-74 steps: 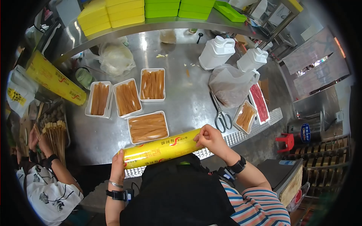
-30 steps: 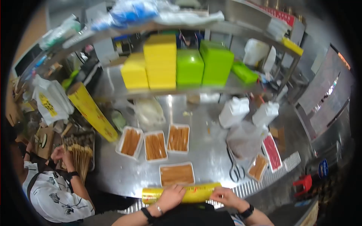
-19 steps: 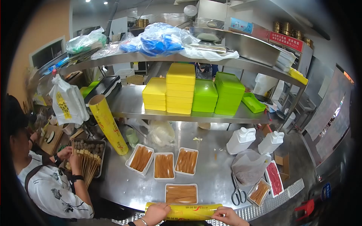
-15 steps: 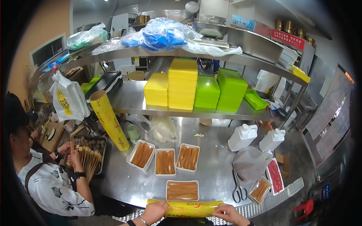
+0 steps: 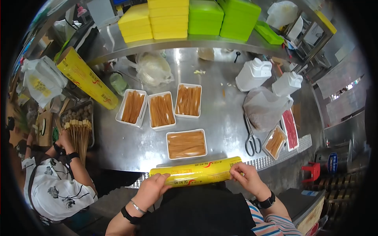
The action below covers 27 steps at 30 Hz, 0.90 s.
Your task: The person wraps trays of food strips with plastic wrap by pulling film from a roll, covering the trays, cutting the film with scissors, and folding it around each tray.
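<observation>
A yellow roll of cling film [image 5: 197, 172] lies crosswise at the table's front edge, close to my body. My left hand [image 5: 154, 188] is wrapped round its left end. At the other end my right hand [image 5: 246, 177] has thumb and fingers pinched together against the film; the exact bit between the fingertips is too small to make out. Just beyond the roll sits a white tray of brown strips [image 5: 186, 144] with a shiny surface. Behind it stand three similar trays, the left tray [image 5: 132, 107], the middle tray [image 5: 162, 110] and the right tray [image 5: 189, 100].
Scissors [image 5: 252, 137], another filled tray [image 5: 274, 142], a red-meat tray [image 5: 290, 129] and white jugs [image 5: 254, 74] stand right. A second film roll [image 5: 87, 78] leans left. Yellow boxes [image 5: 168, 19] fill the shelf. A co-worker [image 5: 59, 181] handles skewers [image 5: 80, 137] at left.
The view has tilted down, so the table and trays appear higher. The roll tilts slightly up at its right end. Both hands stay at its ends.
</observation>
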Tool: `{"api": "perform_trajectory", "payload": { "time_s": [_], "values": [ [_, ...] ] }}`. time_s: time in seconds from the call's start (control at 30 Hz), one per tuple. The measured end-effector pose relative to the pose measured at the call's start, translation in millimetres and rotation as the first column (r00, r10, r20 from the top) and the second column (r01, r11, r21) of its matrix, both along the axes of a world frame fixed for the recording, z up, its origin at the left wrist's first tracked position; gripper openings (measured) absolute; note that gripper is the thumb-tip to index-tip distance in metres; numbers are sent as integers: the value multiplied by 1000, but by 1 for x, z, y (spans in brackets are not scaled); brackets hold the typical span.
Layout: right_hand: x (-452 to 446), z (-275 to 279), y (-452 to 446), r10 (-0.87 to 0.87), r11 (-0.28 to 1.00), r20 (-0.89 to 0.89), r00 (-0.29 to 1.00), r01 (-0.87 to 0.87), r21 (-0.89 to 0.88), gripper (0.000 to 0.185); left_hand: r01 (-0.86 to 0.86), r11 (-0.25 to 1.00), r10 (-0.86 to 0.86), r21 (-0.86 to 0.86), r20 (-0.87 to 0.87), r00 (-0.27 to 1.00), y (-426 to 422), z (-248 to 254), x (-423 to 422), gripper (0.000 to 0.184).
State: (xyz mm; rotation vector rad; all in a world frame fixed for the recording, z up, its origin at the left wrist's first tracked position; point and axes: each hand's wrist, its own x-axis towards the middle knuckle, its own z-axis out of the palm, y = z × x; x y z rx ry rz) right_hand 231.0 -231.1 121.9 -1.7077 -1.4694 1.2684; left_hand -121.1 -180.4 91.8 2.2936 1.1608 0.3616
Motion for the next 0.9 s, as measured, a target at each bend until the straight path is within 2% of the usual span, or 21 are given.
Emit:
{"api": "perform_trajectory", "payload": {
  "time_s": [0.03, 0.07, 0.13, 0.17, 0.3, 0.37, 0.4, 0.53, 0.6, 0.73, 0.8, 0.9],
  "values": [
    [-2, 3, 2, 44, 998, 27, 999, -46, 45, 8, 62, 998, -63, -17, -116, 991, 0, 0, -3, 12],
    [-3, 6, 2, 87, 992, 58, 995, -92, 88, 8, 71, 997, -74, -33, -116, 990, 2, 5, -3, 12],
    [-4, 13, 0, 76, 993, 44, 996, -79, 82, 8, 24, 991, -6, 135, -130, 991, 6, 18, -2, 11],
    [-4, 17, -1, 73, 993, 29, 997, -75, 87, 8, -53, 987, 60, 150, -45, 997, 6, 20, -4, 9],
    [-4, 28, 0, 62, 991, 30, 998, -65, 114, 8, -78, 997, 80, 28, -74, 994, -2, 40, -11, 10],
    [-3, 26, -1, 28, 989, 39, 999, -33, 143, 8, -100, 985, 99, 140, 9, 995, 2, 50, -7, 10],
    [-3, 25, -1, -3, 984, 47, 999, -6, 177, 8, -98, 986, 98, 132, 8, 995, 5, 52, -6, 10],
    [-6, 26, 0, -68, 992, 13, 998, 66, 111, 7, -44, 986, 42, 160, 13, 999, 4, 62, -9, 14],
    [-5, 30, -5, -62, 972, 50, 997, 49, 231, 7, -19, 988, 16, 154, 18, 1000, 4, 64, -13, 14],
    [-5, 44, -4, -135, 980, -8, 991, 134, 144, 6, -50, 986, 34, 160, 99, 995, 11, 71, -20, 17],
    [-7, 52, -2, -92, 962, 4, 996, 88, 259, 5, -56, 979, 32, 196, 124, 992, 13, 84, -17, 18],
    [-6, 62, 9, -117, 951, 0, 993, 112, 287, 5, -76, 976, 39, 203, 181, 983, 22, 88, -18, 15]
  ]
}}
